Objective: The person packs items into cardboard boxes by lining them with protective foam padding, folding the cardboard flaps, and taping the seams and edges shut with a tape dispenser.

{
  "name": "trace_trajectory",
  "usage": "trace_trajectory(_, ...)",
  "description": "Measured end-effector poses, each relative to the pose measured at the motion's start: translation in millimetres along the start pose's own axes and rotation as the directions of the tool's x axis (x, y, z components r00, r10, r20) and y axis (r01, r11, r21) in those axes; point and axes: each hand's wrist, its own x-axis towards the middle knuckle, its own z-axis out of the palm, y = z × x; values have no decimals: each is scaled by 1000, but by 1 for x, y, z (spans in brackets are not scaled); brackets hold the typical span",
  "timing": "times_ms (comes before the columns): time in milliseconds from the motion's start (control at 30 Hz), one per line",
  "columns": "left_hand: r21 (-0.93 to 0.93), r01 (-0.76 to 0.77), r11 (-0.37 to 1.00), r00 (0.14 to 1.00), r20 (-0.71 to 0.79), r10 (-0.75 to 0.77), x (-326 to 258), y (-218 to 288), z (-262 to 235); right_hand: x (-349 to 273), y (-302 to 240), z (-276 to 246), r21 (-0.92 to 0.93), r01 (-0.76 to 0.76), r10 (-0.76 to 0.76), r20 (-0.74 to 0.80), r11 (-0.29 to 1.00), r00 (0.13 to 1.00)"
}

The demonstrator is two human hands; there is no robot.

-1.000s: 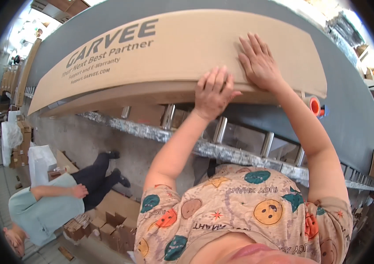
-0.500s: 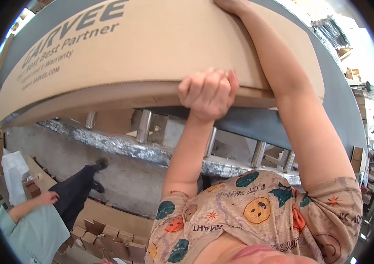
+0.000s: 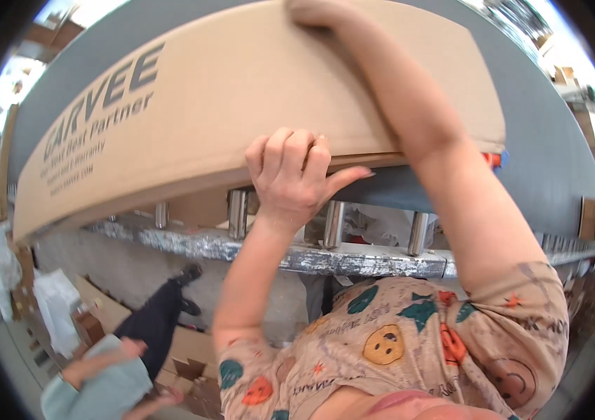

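A long brown cardboard box (image 3: 241,91) with dark printing lies on a grey conveyor belt (image 3: 542,133) in front of me. My left hand (image 3: 287,171) has its fingers hooked over the box's near edge, thumb stuck out to the right. Reaching across the top, my right hand (image 3: 315,12) rests at the box's far side. Its fingers are blurred and partly cut off by the picture's upper rim. Beneath the near right end of the box shows something small, red and blue (image 3: 495,159).
Steel rollers (image 3: 334,224) and a scuffed metal rail (image 3: 185,241) run between me and the box. At the lower left stands a person in a pale green shirt (image 3: 98,381), near white wrapping (image 3: 56,308) and cardboard pieces (image 3: 189,367). A small carton (image 3: 589,218) stands at far right.
The box has shifted and turned slightly, its right end now further left. Both hands have moved left with it. My left thumb has swung out from the fist. The person at lower left has moved right.
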Motion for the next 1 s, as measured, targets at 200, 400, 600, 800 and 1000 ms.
trace_trajectory(200, 36, -309, 950, 793, 561, 237, 17, -7, 7, 4, -15, 8, -81, -28, 34, 69, 996, 997)
trace_trajectory(400, 64, -411, 910, 821, 459, 339, 9, -16, 12, -96, 1, 11, 243, 254, -199, -227, 936, 953)
trace_trajectory(600, 49, -400, 915, 836, 430, 342, 8, -10, 15, -379, 167, 1, 682, -565, 885, -389, 463, 256)
trace_trajectory(800, 72, -469, 880, 828, 384, 409, 5, -23, 8, -362, 225, 50, 604, -794, 762, 546, -71, 347)
trace_trajectory(1000, 114, -489, 865, 823, 389, 414, -5, -44, 0, -332, 210, 73, 731, -666, 775, 504, -147, 382)
